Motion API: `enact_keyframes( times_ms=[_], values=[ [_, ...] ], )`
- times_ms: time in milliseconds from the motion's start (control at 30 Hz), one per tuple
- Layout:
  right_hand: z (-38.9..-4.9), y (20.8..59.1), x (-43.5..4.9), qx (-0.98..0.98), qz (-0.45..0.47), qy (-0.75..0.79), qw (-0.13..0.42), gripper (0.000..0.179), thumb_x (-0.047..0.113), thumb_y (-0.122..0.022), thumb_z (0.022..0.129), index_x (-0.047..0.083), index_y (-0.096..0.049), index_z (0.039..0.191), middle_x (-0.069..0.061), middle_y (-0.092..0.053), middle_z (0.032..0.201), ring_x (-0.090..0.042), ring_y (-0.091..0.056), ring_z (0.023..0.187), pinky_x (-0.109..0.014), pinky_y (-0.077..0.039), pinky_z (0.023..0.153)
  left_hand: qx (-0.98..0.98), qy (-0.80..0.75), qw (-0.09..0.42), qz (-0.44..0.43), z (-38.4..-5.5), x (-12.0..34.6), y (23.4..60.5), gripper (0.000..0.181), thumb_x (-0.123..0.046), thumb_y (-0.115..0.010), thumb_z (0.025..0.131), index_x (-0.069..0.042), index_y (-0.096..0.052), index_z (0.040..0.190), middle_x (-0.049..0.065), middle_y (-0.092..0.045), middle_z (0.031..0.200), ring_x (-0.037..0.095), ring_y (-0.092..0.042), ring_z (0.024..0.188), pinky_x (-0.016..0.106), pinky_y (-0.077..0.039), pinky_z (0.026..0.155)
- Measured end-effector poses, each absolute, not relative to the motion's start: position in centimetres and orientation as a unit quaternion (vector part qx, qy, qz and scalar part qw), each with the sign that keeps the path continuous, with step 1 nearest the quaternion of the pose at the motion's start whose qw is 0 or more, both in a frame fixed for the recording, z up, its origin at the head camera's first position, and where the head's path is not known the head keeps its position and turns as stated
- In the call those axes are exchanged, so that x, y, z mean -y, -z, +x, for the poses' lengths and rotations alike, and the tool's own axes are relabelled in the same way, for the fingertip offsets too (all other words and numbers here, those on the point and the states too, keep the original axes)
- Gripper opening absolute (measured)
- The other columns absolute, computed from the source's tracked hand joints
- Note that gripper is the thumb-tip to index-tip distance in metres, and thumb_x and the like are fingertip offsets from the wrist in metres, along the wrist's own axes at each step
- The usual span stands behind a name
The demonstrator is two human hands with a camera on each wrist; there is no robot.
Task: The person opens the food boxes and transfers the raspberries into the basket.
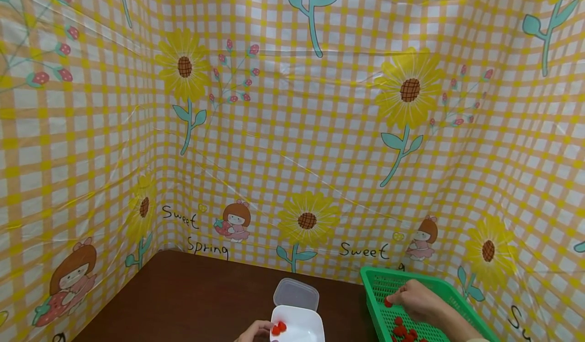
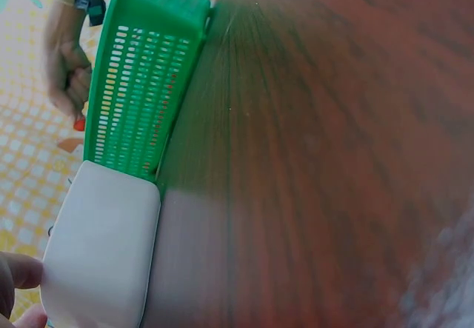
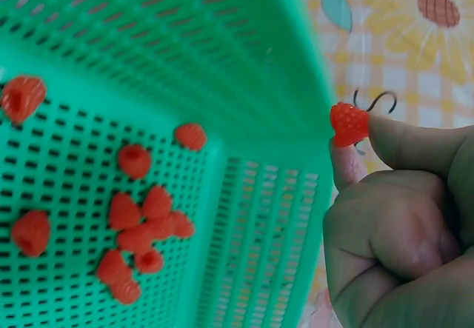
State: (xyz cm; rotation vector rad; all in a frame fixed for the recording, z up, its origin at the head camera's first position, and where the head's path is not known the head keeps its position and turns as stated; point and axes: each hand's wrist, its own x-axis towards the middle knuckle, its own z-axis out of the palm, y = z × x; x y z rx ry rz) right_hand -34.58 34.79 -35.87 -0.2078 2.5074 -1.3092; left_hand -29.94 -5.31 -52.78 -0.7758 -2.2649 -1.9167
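My right hand pinches a red raspberry between thumb and fingertip, above the green basket. Several more raspberries lie on the basket's slotted floor, some bunched together. My left hand grips the left edge of a white plastic container. A few red raspberries sit inside it, near the left fingers. In the left wrist view only the container's smooth outer side shows, with the thumb and a finger at its edge.
A translucent lid lies on the dark brown table just behind the container. The basket stands on the right with raised walls. A checked, sunflower-printed cloth hangs around the back and sides.
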Motion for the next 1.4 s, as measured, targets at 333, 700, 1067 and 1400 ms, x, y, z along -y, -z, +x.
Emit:
enact_keyframes(
  times_ms=[333,700,1067,1400],
  values=[
    [-35.1,38.0,-37.1,-0.892,-0.026,0.418,0.171,0.050,0.012,-0.060,0.087,0.023,-0.026,0.051,0.010,-0.017,0.045,-0.005,-0.009,0.043,-0.021,-0.022,0.043,0.744,0.620,0.041,-0.247,-29.9,5.2,52.8,0.039,-0.022,-0.072,0.080,-0.005,-0.054,0.110,0.011,-0.064,0.102,0.007,-0.061,0.086,0.027,-0.053,0.074],
    [-35.4,40.8,-38.0,-0.907,-0.016,0.375,0.190,0.050,0.007,-0.060,0.082,0.024,-0.026,0.050,0.010,-0.015,0.048,-0.004,-0.007,0.044,-0.019,-0.020,0.041,0.734,0.627,0.046,-0.258,-30.1,5.2,53.2,0.037,-0.021,-0.071,0.080,-0.004,-0.055,0.108,0.009,-0.064,0.103,0.005,-0.060,0.088,0.020,-0.050,0.074],
    [-35.7,42.4,-38.1,-0.936,0.018,0.312,0.160,0.049,0.015,-0.066,0.081,0.024,-0.030,0.049,0.011,-0.016,0.047,-0.004,-0.007,0.047,-0.020,-0.021,0.044,0.737,0.622,0.036,-0.260,-30.1,5.4,52.9,0.038,-0.021,-0.071,0.080,-0.004,-0.054,0.109,0.011,-0.063,0.105,0.005,-0.060,0.089,0.026,-0.052,0.075],
    [-35.9,41.4,-37.7,-0.919,-0.002,0.359,0.161,0.046,0.013,-0.065,0.079,0.023,-0.030,0.051,0.010,-0.017,0.047,-0.005,-0.007,0.046,-0.020,-0.019,0.042,0.730,0.622,0.046,-0.278,-30.3,5.4,53.4,0.036,-0.020,-0.070,0.081,-0.004,-0.054,0.109,0.010,-0.063,0.104,0.005,-0.060,0.090,0.019,-0.049,0.075]
  ],
)
